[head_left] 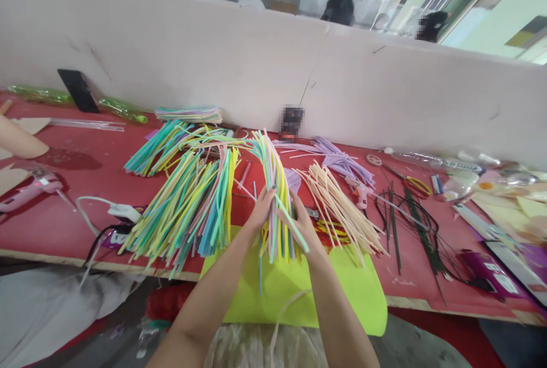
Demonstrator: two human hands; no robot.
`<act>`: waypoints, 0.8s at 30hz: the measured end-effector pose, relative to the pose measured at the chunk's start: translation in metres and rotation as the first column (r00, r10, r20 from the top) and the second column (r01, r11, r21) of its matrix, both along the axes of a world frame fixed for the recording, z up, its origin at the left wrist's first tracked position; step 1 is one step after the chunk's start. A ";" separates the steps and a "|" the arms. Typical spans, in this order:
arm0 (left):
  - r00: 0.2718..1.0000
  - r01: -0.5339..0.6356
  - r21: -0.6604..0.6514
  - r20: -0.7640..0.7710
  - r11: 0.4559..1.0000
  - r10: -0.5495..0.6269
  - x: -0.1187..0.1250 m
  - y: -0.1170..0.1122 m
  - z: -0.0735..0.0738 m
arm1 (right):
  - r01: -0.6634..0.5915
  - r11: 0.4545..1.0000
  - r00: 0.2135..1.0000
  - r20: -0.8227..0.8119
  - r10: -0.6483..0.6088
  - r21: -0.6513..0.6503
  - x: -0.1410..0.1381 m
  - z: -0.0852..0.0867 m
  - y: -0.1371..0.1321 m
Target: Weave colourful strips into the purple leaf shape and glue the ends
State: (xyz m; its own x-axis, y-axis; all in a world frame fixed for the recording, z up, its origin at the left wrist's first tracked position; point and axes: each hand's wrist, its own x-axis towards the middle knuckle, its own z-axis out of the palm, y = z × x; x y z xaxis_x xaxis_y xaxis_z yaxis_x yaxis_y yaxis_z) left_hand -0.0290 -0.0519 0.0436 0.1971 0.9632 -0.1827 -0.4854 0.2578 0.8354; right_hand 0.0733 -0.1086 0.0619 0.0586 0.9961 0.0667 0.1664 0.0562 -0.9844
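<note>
Pastel stems [273, 168], slim and soft-looking, are gathered in a loose bundle [281, 240], held partly over a lime-green sheet [354, 288] between the left hand [262, 208] and the right hand [302, 223], the fingers of both clamped on its sides. Mixed-colour stems [179, 208] are fanned out to the left, peach stems [342, 203] to the right. All are carried by a red desk [102, 180], which is backed by a pale, scuffed partition [213, 54].
</note>
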 end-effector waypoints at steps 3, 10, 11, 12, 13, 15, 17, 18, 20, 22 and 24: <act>0.995 -0.029 0.155 -0.085 0.988 0.043 0.003 0.000 0.000 | 0.136 0.989 0.988 0.059 -0.140 0.060 0.003 0.000 0.001; 0.981 -0.071 0.204 -0.162 0.976 0.105 -0.002 0.002 0.001 | 0.255 0.957 0.943 0.182 -0.278 0.137 0.014 -0.008 0.006; 0.980 -0.069 0.214 -0.168 0.974 0.106 -0.002 0.002 0.001 | 0.253 0.959 0.944 0.186 -0.273 0.127 0.015 -0.009 0.007; 0.977 -0.068 0.230 -0.184 0.971 0.112 -0.003 0.002 0.001 | 0.247 0.961 0.945 0.189 -0.267 0.123 0.015 -0.008 0.007; 0.970 -0.067 0.249 -0.212 0.966 0.122 -0.004 0.002 0.000 | 0.240 0.963 0.947 0.190 -0.260 0.121 0.015 -0.008 0.006; 0.945 -0.078 0.280 -0.285 0.957 0.161 -0.006 0.002 -0.001 | 0.217 0.969 0.957 0.171 -0.235 0.113 0.015 -0.005 0.006; 0.916 -0.102 0.304 -0.342 0.947 0.208 -0.008 0.004 -0.002 | 0.185 0.979 0.976 0.099 -0.193 0.083 0.014 -0.002 0.004; 0.910 -0.114 0.308 -0.349 0.944 0.224 -0.009 0.004 -0.002 | 0.166 0.984 0.985 0.041 -0.169 0.058 0.015 -0.001 0.003; 0.924 -0.127 0.292 -0.313 0.948 0.221 -0.010 0.005 -0.003 | 0.125 0.992 0.988 -0.085 -0.125 -0.007 0.017 0.000 0.002; 0.954 -0.129 0.234 -0.235 0.964 0.185 -0.010 0.005 -0.003 | 0.091 0.993 0.979 -0.175 -0.104 -0.082 0.020 0.001 0.002; 0.976 -0.114 0.171 -0.164 0.979 0.142 -0.010 0.005 -0.003 | 0.084 0.988 0.972 -0.210 -0.110 -0.127 0.024 0.001 0.002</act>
State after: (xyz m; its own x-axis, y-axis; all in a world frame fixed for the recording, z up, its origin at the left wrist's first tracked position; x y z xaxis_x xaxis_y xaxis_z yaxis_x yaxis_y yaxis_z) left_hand -0.0385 -0.0474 0.0411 0.0488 0.9978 -0.0455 -0.3490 0.0598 0.9352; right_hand 0.0976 -0.1070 0.0633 0.1555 0.9850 -0.0743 -0.0511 -0.0670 -0.9964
